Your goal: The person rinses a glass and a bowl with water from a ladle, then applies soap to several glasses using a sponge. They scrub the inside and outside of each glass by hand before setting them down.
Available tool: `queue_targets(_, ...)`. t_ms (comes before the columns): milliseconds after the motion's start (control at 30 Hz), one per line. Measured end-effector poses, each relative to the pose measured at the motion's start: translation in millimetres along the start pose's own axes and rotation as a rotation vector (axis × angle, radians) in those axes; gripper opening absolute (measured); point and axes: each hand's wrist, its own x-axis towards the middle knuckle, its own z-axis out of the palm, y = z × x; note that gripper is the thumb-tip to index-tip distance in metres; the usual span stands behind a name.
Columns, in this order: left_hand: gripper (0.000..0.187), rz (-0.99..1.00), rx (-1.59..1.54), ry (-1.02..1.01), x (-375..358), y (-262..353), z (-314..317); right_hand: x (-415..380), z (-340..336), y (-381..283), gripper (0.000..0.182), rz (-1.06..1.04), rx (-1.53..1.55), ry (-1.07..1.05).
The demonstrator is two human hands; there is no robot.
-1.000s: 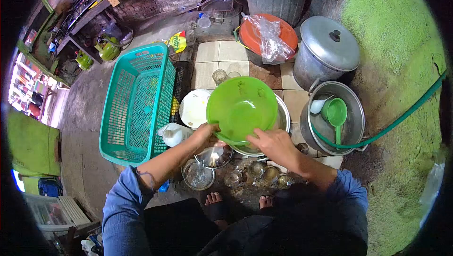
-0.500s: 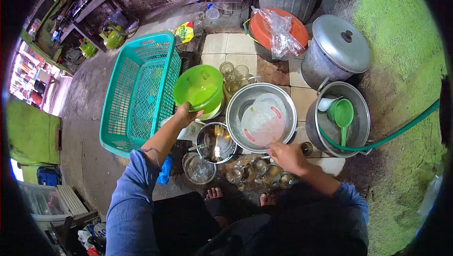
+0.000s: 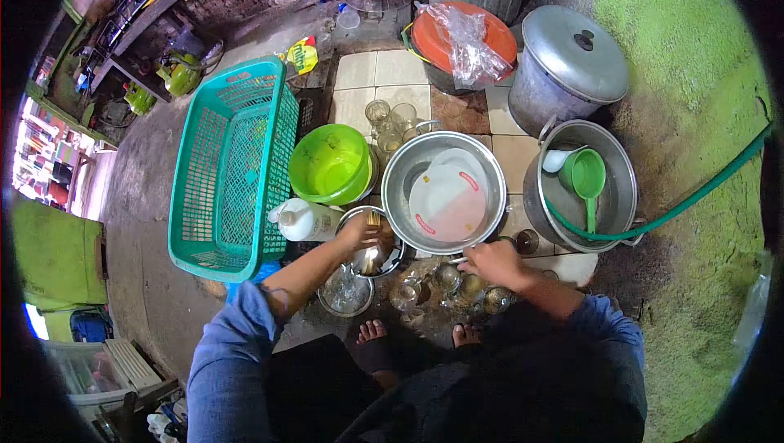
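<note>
My left hand (image 3: 358, 232) is over a small pot (image 3: 395, 255) of dark liquid, its fingers curled beside some golden-looking tips (image 3: 373, 218); what it grips is hidden. My right hand (image 3: 494, 263) is closed at the lower edge of a metal basin (image 3: 398, 190), on its side handle. White plates with red marks (image 3: 447, 198) lie inside the basin. To the upper left of the pot are a lime-green bowl (image 3: 329, 165) and a white bottle (image 3: 298, 220). A clear-looking bowl of water (image 3: 345, 289) and several glass mugs (image 3: 446, 276) stand nearest my feet.
A teal plastic basket (image 3: 181, 198) is at left. On the right, a large pot (image 3: 625, 198) holds a green dipper (image 3: 588, 172), with a green hose (image 3: 694, 218) across it. Behind are a lidded pot (image 3: 576, 55), an orange-lidded bucket (image 3: 433, 43) and several glasses (image 3: 392, 120).
My left hand has let go of the lime-green bowl and moved down to the small pot. The bowl now rests beside the basket. My right hand stays at the basin's lower edge.
</note>
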Motion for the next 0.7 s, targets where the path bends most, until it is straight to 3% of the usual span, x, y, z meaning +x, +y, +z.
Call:
queue_targets(33, 0.073, 0.042, 0.157, -0.063, 0, -2, 12, 0, 6, -3, 0.031, 0.001, 0.001, -0.003)
queue_targets(67, 0.061, 0.122, 0.213, 0.008, 1, -5, 26, -1, 16, -5, 0.032, 0.012, -0.010, 0.032)
queue_targets(167, 0.059, 0.139, 0.054, -0.173, 105, -65, 10, -1, 15, -7, 0.027, 0.057, -0.003, 0.042)
queue_targets(267, 0.056, 0.161, -0.086, -0.029, 56, -33, 51, -3, 19, -2, 0.024, 0.046, -0.018, 0.080)
queue_targets(367, 0.053, 0.107, -0.204, 0.016, 63, -26, 52, -4, 24, 6, 0.022, 0.004, -0.047, 0.184)
queue_targets(467, 0.047, 0.132, 0.090, 0.204, 74, -31, 57, -6, 27, 16, 0.024, -0.019, -0.066, 0.215)
queue_targets(567, 0.042, 0.296, 0.117, 0.102, 79, -30, 64, -6, 23, 27, 0.031, 0.049, -0.093, 0.147)
queue_targets(600, 0.038, 0.265, 0.119, 0.178, 79, -25, 70, -6, 23, 32, 0.029, 0.066, -0.076, 0.130)
queue_targets(700, 0.037, 0.256, 0.182, 0.133, 99, -18, 74, -6, 20, 46, 0.026, 0.113, -0.044, 0.106)
